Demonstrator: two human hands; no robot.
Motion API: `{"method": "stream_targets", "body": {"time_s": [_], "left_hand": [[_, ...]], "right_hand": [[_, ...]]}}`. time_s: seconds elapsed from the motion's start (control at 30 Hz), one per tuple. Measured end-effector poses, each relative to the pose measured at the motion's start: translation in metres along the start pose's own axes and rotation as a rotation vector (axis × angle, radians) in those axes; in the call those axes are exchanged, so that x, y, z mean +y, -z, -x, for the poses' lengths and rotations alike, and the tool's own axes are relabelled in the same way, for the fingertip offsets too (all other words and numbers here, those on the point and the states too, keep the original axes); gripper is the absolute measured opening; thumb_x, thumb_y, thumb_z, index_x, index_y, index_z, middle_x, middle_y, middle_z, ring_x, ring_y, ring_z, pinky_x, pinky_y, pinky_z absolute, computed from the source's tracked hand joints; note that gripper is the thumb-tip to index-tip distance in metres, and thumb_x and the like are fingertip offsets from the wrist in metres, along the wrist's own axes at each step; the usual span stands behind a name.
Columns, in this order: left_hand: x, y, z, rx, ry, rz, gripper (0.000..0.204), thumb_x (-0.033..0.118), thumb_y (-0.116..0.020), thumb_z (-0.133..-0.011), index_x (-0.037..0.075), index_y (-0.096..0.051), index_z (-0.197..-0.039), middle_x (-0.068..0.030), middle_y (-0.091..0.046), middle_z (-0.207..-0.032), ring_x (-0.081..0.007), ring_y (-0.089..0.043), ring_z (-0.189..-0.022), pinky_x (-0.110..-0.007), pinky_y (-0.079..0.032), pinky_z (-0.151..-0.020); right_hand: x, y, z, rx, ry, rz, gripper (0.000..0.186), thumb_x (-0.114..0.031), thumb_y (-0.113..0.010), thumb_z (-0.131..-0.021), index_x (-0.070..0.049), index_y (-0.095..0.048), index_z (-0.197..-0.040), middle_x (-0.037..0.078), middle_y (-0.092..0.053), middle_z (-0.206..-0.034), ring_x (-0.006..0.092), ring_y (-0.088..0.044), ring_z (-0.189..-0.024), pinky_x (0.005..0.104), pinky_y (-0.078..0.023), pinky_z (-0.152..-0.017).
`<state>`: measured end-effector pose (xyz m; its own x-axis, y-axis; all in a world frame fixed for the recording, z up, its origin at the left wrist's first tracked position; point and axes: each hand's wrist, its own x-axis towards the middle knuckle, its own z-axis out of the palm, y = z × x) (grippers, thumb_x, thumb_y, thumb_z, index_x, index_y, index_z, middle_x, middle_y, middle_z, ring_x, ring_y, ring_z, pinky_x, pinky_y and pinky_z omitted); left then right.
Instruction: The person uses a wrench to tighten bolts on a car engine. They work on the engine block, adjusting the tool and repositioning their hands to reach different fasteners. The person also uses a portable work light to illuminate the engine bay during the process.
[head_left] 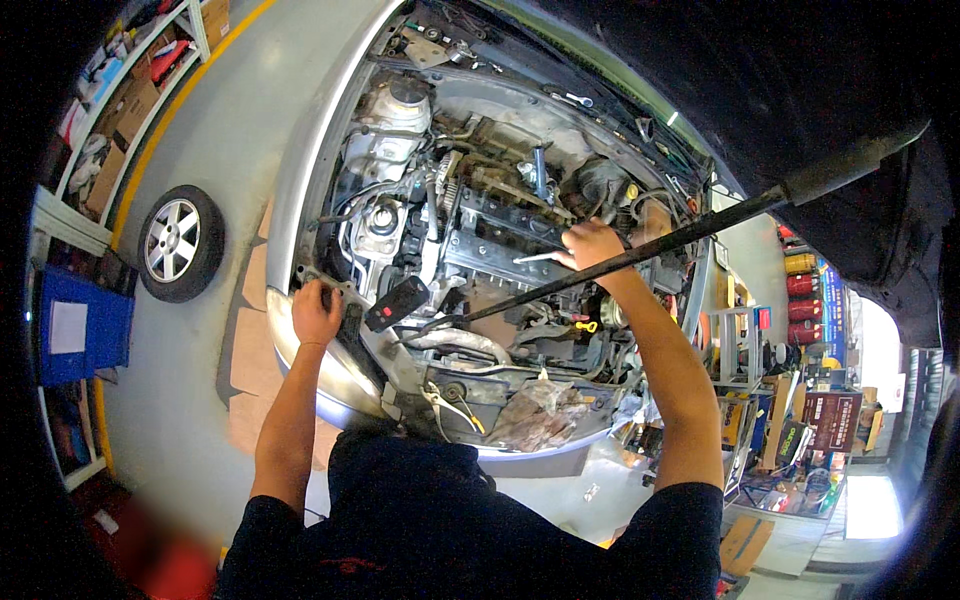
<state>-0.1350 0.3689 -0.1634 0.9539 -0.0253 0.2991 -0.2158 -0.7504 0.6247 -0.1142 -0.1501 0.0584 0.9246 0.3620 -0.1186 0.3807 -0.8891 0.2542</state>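
I lean over the open engine bay of a silver car. My left hand rests on the front edge of the bay, fingers curled on the metal by a black part. My right hand reaches into the middle of the bay and holds a slim silver tool over the dark engine head. A long black hood prop rod crosses just in front of that hand, running from the front panel up to the raised hood.
A loose wheel lies on the grey floor at the left, near shelves of boxes and a blue bin. Cardboard sheets lie by the bumper. Red cylinders and cluttered racks stand at the right.
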Motion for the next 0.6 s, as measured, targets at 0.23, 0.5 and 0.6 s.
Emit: {"method": "stream_targets", "body": {"time_s": [0.23,0.5,0.6], "left_hand": [[-0.005,-0.002,-0.003,0.076,-0.044,0.027,0.022,0.025,-0.067,-0.09,0.005,-0.058,-0.09,-0.017,-0.062,-0.086,-0.0398,-0.058,-0.08,-0.05,-0.044,-0.074],[0.001,-0.003,0.001,0.076,-0.051,0.051,0.022,0.024,-0.068,-0.089,0.004,-0.058,-0.088,-0.0164,-0.061,-0.085,-0.0382,-0.058,-0.079,-0.048,-0.044,-0.072],[-0.003,-0.001,0.001,0.078,-0.037,0.034,0.022,0.024,-0.069,-0.089,0.004,-0.058,-0.089,-0.0168,-0.061,-0.084,-0.0392,-0.058,-0.079,-0.049,-0.044,-0.072]], "right_hand": [[-0.001,0.014,-0.027,-0.08,-0.307,-0.255,0.059,-0.057,-0.077,-0.083,0.002,-0.07,-0.077,0.022,-0.067,-0.068,0.0408,-0.067,-0.066,0.0468,-0.054,-0.063],[0.012,0.011,-0.025,-0.212,-0.721,-0.358,0.059,-0.065,-0.074,-0.081,-0.006,-0.073,-0.089,0.019,-0.071,-0.078,0.0383,-0.071,-0.072,0.0455,-0.055,-0.066],[0.004,0.013,0.0,-0.106,0.013,-0.049,0.066,-0.07,-0.073,-0.077,-0.005,-0.074,-0.088,0.018,-0.072,-0.083,0.04,-0.071,-0.076,0.0501,-0.056,-0.069]]}}
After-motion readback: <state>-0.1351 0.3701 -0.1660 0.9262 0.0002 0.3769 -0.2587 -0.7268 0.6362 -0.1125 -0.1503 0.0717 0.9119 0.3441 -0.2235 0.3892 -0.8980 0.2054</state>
